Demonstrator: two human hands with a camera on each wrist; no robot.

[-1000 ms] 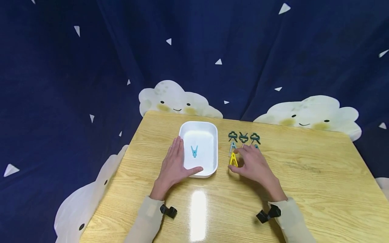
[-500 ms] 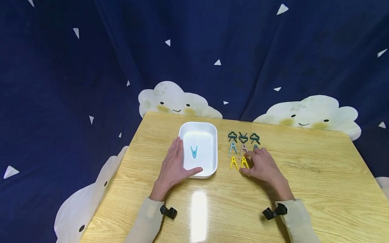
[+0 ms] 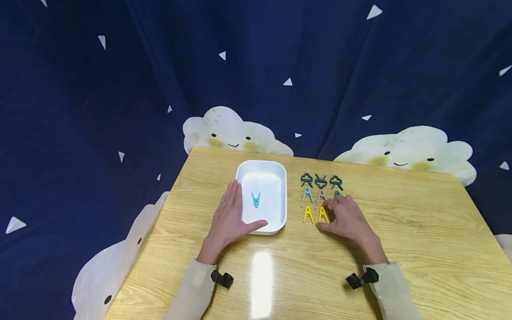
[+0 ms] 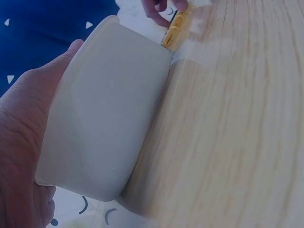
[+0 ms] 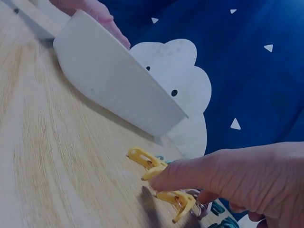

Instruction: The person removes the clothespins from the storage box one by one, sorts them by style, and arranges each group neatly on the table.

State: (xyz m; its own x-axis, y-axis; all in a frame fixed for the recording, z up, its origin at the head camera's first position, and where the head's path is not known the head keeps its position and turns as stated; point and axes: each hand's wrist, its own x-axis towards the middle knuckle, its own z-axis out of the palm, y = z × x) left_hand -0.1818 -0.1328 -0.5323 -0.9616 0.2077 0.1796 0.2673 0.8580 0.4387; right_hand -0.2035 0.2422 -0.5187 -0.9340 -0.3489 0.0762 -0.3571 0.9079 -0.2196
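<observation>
In the head view my left hand rests along the left side of the white tray. Its fingers lie straight along the rim and its thumb stretches across the near edge. A light blue clothespin lies in the tray. Right of the tray, my right hand has thumb and forefinger around a yellow clothespin at the table surface. The right wrist view shows this yellow clothespin just beside the thumb. Another yellow clothespin lies to its left, the pair side by side.
Behind the yellow pair lie a light blue clothespin, a pink clothespin and a teal one, partly covered by my right hand. Farther back is a row of dark green cloud-shaped clips. A dark blue curtain hangs behind the wooden table.
My right hand has let go of the left yellow clothespin and moved right to the other one, which has shifted very slightly right. My left hand and the tray have stayed put.
</observation>
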